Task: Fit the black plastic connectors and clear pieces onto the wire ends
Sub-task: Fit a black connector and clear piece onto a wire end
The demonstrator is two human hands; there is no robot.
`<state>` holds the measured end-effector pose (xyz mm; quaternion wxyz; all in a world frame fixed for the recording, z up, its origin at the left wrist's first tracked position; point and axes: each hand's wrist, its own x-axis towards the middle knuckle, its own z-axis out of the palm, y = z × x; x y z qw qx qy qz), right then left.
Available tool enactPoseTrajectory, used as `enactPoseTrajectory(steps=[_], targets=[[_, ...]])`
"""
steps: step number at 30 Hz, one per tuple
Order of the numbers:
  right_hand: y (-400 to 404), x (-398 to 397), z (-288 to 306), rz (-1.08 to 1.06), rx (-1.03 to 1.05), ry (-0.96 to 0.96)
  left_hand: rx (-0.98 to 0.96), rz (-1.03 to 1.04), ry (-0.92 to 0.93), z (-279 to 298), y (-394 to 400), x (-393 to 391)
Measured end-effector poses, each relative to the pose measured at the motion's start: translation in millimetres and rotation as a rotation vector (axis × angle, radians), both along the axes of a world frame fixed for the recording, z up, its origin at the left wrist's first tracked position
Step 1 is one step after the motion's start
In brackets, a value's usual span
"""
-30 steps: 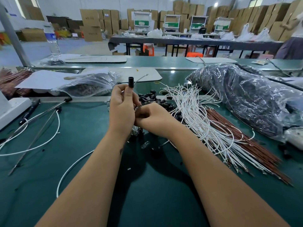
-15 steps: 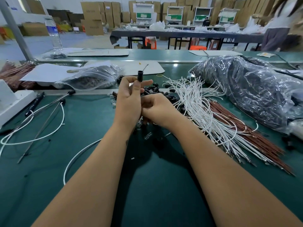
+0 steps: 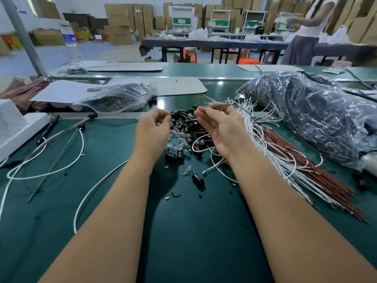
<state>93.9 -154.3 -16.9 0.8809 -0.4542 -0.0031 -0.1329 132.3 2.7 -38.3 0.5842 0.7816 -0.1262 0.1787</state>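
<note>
My left hand point(image 3: 152, 129) pinches connector point(image 3: 175, 114): light, rigid, grip barrel. Right hand point(image 3: 220, 127) pinches limp wire point(image 3: 234, 104) near tip.

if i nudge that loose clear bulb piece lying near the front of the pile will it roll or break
The loose clear bulb piece looks rounded and glassy, so it would probably roll on the smooth green mat. It seems small and thin-walled, so likely light and perhaps fragile under pressure. The black connector lying beside it might stop it on that side.

connectors point(image 3: 190, 127): black plastic, heaped at table centre
clear pieces point(image 3: 177, 135): small, scattered at heap's 8 o'clock
wires point(image 3: 263, 139): white bundle, heap's 3 o'clock
</note>
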Motion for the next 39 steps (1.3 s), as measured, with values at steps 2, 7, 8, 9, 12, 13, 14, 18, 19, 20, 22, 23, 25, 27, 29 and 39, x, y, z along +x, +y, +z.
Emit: enactPoseTrajectory(steps=[2, 7, 8, 9, 12, 13, 14, 18, 19, 20, 22, 23, 25, 27, 29, 39], targets=[[1.9, 0.7, -0.1, -0.036, -0.035, -0.018, 0.017, -0.013, 0.0, 0.8, -0.9, -1.9], [6.4, -0.8, -0.7, -0.088, -0.204, -0.052, 0.045, -0.068, -0.003, 2.2, -3.7, -5.1], [7.0, -1.4, -1.4, -0.088, -0.219, -0.052, 0.056, -0.08, -0.003, 2.2, -4.0, -5.7], [7.2, -1.8, -1.8, -0.087, -0.222, -0.048, 0.066, -0.085, -0.004, 2.2, -4.1, -6.2], [6.4, -1.9, -1.6, -0.081, -0.195, -0.043, 0.062, -0.087, -0.005, 2.2, -4.0, -6.5], [5.9, -2.0, -1.5, -0.079, -0.194, -0.045, 0.055, -0.085, -0.002, 2.3, -3.9, -6.6], [5.8, -2.3, -1.4, -0.077, -0.201, -0.045, 0.051, -0.084, 0.002, 2.6, -3.8, -6.8], [6.5, -4.3, 0.0, -0.078, -0.222, -0.046, 0.056, -0.093, 0.006, 2.4, -3.0, -6.9], [6.3, -4.4, 0.4, -0.082, -0.222, -0.051, 0.055, -0.094, 0.003, 2.2, -2.8, -6.8], [6.1, -4.3, 0.7, -0.089, -0.231, -0.055, 0.053, -0.096, -0.002, 2.1, -2.8, -6.6], [6.3, -4.3, 0.3, -0.11, -0.288, -0.057, 0.044, -0.102, -0.009, 1.4, -3.3, -6.6], [6.8, -4.0, -0.4, -0.126, -0.332, -0.058, 0.043, -0.102, -0.011, 1.0, -3.7, -6.4], [8.4, -2.7, -2.2, -0.161, -0.438, -0.063, 0.047, -0.095, -0.011, 0.3, -4.4, -6.0], [9.9, -1.0, -3.8, -0.19, -0.555, -0.064, 0.048, -0.093, -0.01, 0.3, -4.8, -6.0], [11.5, 0.0, -5.3, -0.191, -0.63, -0.055, 0.04, -0.094, -0.011, 0.8, -4.2, -5.9], [10.0, 2.8, -7.7, -0.28, -0.761, 0.03, 0.019, -0.143, 0.019, 1.6, -1.7, -6.9]])
